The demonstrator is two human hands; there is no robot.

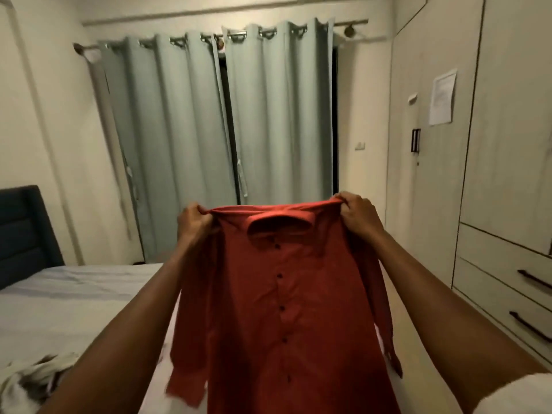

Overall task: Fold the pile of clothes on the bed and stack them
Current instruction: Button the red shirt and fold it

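Red shirt (280, 309) hung in the air above the bed (74, 297), buttoned front toward the person. L hand (194, 224) & R hand (357, 212) each pinched a shoulder. Hem cut off below; pale clothes pile (33, 380) at lower left, blurry.

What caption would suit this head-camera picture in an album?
Both hands, left and right, hold a red button-up shirt up by its shoulders above the bed.

Bare forearms; white sleeve (513, 395) on right arm.
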